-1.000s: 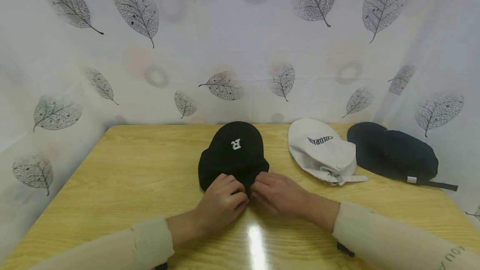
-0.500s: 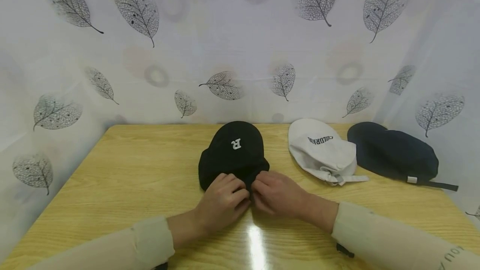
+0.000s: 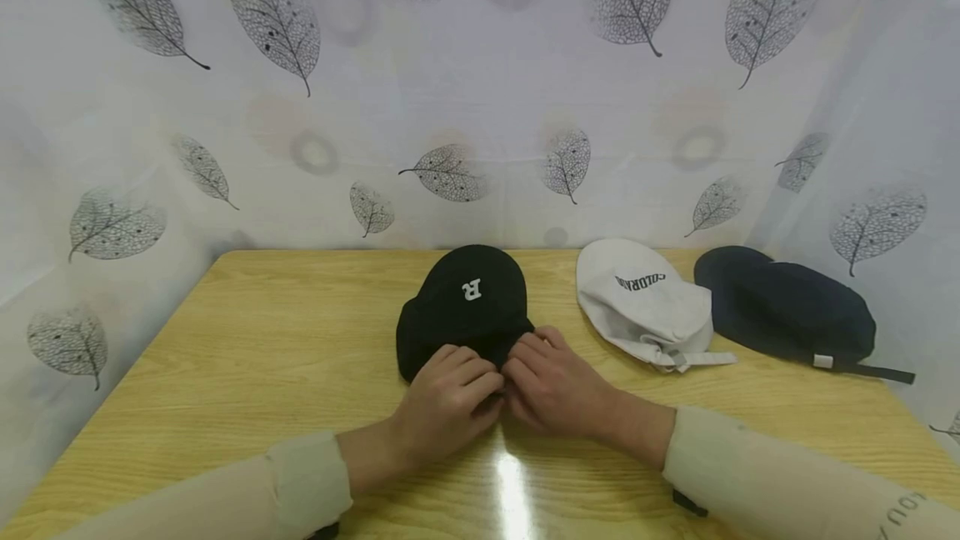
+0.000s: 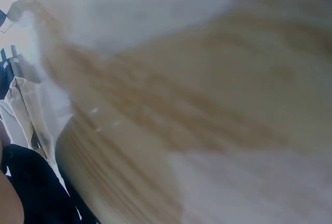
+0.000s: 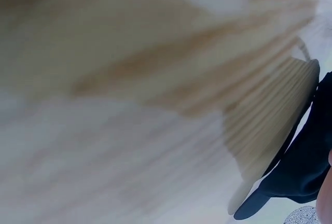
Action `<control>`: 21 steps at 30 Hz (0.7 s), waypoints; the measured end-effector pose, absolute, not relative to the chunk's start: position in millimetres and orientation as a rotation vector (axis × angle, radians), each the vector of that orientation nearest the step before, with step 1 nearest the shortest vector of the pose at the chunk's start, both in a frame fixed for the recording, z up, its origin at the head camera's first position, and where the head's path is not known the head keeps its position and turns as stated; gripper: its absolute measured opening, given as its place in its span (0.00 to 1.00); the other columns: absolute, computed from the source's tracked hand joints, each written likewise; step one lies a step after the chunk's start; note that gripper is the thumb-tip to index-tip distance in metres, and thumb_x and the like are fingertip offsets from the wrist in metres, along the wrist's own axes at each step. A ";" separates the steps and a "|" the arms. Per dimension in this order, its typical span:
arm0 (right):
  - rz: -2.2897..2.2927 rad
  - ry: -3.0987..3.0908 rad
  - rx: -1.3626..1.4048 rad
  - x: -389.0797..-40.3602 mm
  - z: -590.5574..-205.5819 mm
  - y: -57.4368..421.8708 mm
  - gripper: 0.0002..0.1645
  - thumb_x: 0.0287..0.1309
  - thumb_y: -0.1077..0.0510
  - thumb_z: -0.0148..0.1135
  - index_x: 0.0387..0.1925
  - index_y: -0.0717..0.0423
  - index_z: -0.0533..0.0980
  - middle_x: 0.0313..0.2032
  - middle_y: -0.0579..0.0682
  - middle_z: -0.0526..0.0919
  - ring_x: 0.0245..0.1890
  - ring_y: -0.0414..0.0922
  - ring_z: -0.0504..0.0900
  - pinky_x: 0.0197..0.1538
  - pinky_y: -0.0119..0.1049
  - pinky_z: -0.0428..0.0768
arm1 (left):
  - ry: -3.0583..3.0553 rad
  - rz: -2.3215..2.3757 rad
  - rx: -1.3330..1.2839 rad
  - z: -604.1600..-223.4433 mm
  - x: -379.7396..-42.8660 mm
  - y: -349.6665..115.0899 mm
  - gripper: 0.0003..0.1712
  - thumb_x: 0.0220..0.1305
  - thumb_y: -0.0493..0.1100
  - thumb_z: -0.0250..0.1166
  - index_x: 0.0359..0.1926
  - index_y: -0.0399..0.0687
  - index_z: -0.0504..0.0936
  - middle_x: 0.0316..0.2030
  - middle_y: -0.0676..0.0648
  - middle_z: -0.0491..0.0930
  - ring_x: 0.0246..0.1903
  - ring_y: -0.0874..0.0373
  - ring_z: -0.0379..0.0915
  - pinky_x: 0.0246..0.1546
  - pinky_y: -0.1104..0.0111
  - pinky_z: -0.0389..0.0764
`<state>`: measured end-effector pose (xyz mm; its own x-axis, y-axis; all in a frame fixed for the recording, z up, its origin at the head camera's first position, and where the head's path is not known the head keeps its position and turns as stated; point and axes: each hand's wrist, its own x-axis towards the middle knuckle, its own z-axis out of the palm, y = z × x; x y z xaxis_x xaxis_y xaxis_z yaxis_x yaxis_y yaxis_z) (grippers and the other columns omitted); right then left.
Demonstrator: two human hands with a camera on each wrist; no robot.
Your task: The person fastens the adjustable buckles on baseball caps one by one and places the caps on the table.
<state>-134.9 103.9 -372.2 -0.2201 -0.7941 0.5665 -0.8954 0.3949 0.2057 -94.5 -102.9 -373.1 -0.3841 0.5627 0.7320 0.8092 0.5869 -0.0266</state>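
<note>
A black baseball cap (image 3: pixel 468 307) with a white letter R lies mid-table, its brim toward the wall. My left hand (image 3: pixel 450 398) and right hand (image 3: pixel 551 382) meet at the cap's near edge. Curled fingers of both hands pinch the fabric there, and they hide what lies between the fingertips. The cap also shows as a dark shape at the edge of each wrist view, black cap (image 4: pixel 39 187) on the left and black cap (image 5: pixel 295 175) on the right. Most of each wrist view is blurred table.
To the right lies a white cap (image 3: pixel 645 298) lettered COLORADO, its strap loose. Beside it, a dark navy cap (image 3: pixel 787 302) has its strap reaching toward the table's right edge. A leaf-print cloth (image 3: pixel 495 90) hangs behind the wooden table (image 3: pixel 285 332).
My right hand has shifted slightly up and its fingers have changed position on the cap's edge. The left hand has edged a little to the right. The caps stay in place.
</note>
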 end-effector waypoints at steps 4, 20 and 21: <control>0.165 -2.068 1.430 -136.7 -373.7 107.3 0.15 0.69 0.53 0.41 0.28 0.52 0.70 0.29 0.46 0.71 0.33 0.46 0.70 0.48 0.43 0.70 | -2.103 -0.448 -1.134 -372.0 -95.2 -101.9 0.06 0.52 0.38 0.74 0.32 0.49 0.86 0.31 0.54 0.82 0.33 0.60 0.76 0.38 0.68 0.76; 0.235 -2.088 1.508 -148.8 -376.0 122.2 0.08 0.58 0.52 0.58 0.35 0.52 0.72 0.35 0.45 0.75 0.38 0.45 0.75 0.49 0.41 0.70 | -2.036 -0.415 -1.277 -368.8 -103.7 -104.4 0.06 0.50 0.33 0.70 0.30 0.46 0.84 0.28 0.52 0.78 0.31 0.61 0.75 0.38 0.70 0.79; 0.263 -2.077 1.519 -149.3 -375.2 122.9 0.11 0.56 0.51 0.62 0.37 0.52 0.73 0.36 0.45 0.76 0.39 0.45 0.75 0.50 0.41 0.70 | -2.042 -0.444 -1.272 -369.0 -104.1 -104.9 0.06 0.50 0.33 0.70 0.30 0.46 0.84 0.29 0.52 0.79 0.31 0.61 0.75 0.39 0.70 0.80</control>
